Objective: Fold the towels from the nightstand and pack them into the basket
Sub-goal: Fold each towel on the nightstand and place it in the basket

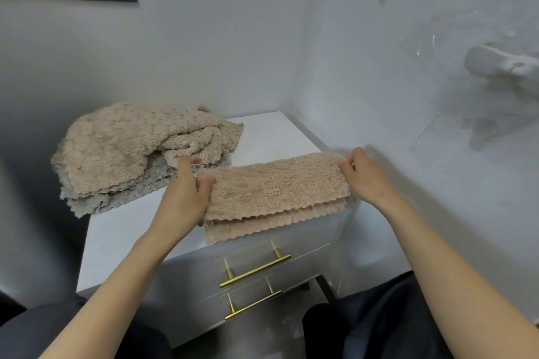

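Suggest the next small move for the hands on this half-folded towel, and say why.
Probably carry the end held by the right hand across to the left hand, halving the strip. The beige towel lies on the nightstand already folded lengthwise into a long strip, each hand pinching one short end; it looks too long to pack yet.

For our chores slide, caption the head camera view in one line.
The left hand and right hand pinch the ends of a folded towel on the nightstand, beside a heap of towels.
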Demonstrator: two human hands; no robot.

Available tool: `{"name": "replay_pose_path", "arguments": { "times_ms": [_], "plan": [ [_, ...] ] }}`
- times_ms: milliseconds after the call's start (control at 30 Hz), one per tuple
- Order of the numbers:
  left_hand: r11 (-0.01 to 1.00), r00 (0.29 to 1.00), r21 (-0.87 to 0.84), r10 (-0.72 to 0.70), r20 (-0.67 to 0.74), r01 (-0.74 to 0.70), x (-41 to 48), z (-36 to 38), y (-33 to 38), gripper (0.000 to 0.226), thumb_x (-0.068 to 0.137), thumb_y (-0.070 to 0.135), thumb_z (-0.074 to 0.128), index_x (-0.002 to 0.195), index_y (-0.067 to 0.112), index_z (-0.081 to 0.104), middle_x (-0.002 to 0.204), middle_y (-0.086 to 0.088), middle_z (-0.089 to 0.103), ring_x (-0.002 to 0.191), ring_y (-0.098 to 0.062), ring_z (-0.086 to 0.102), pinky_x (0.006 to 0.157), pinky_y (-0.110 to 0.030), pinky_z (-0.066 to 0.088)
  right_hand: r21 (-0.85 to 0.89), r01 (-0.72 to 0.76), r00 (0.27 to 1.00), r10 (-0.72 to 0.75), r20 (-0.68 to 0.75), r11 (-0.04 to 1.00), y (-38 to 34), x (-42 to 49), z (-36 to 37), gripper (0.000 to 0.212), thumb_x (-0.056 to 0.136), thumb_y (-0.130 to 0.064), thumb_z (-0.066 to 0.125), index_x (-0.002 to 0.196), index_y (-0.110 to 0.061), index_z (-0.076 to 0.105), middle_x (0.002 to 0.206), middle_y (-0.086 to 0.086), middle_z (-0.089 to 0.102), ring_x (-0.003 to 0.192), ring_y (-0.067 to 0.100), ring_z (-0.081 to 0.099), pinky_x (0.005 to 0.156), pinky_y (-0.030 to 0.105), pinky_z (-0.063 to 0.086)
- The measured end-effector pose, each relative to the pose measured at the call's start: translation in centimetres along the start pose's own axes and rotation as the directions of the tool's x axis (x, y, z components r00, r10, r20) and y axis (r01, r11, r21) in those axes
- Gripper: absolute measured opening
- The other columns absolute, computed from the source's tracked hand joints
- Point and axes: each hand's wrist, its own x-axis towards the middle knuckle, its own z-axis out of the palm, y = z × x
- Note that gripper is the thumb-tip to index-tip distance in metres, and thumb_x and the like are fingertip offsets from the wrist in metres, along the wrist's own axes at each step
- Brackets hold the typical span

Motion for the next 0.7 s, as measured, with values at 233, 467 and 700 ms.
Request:
{"name": "replay_pose_path", "arguments": {
  "times_ms": [233, 467, 700],
  "plan": [
    [0.994, 0.997, 0.098, 0.043, 0.063, -0.049, -0.6, 0.1, -0.1, 0.03, 0.101, 0.025, 0.043, 0.129, 0.019, 0.035, 0.068, -0.01, 0.06, 0.034, -0.013, 0.053, 0.046, -0.023, 0.039, -0.051, -0.03, 0.998, 0.033, 0.057, 0.998, 0.3, -0.4, 0.0, 0.016, 0.1, -0.02, 0.044, 0.096, -0.005, 0.044, 0.088, 0.012, 0.054, 0.083, 0.027, 0.05, 0.066, 0.034, 0.033],
    [0.992, 0.992, 0.11, 0.05, 0.115, -0.063, -0.9, 0.2, -0.3, 0.026, 0.1, 0.024, 0.044, 0.126, 0.024, 0.04, 0.063, -0.006, 0.059, 0.032, -0.01, 0.053, 0.045, -0.014, 0.038, -0.029, -0.02, 0.998, 0.021, 0.066, 0.999, 0.5, -0.8, -0.1, 0.012, 0.098, -0.015, 0.048, 0.092, -0.007, 0.043, 0.073, 0.002, 0.048, 0.077, 0.027, 0.048, 0.063, 0.032, 0.032],
    [0.905, 0.996, 0.416, 0.081, 0.039, -0.09, -1.4, -0.4, 0.4, 0.027, 0.092, 0.036, 0.056, 0.117, 0.027, 0.056, 0.088, 0.002, 0.048, 0.072, -0.017, 0.051, 0.062, -0.031, 0.041, -0.104, 0.015, 0.999, -0.018, -0.03, 0.994, -0.2, -1.0, 0.2, 0.009, 0.093, -0.007, 0.05, 0.099, -0.006, 0.043, 0.089, 0.014, 0.057, 0.083, 0.033, 0.055, 0.07, 0.04, 0.046]
  ]
}}
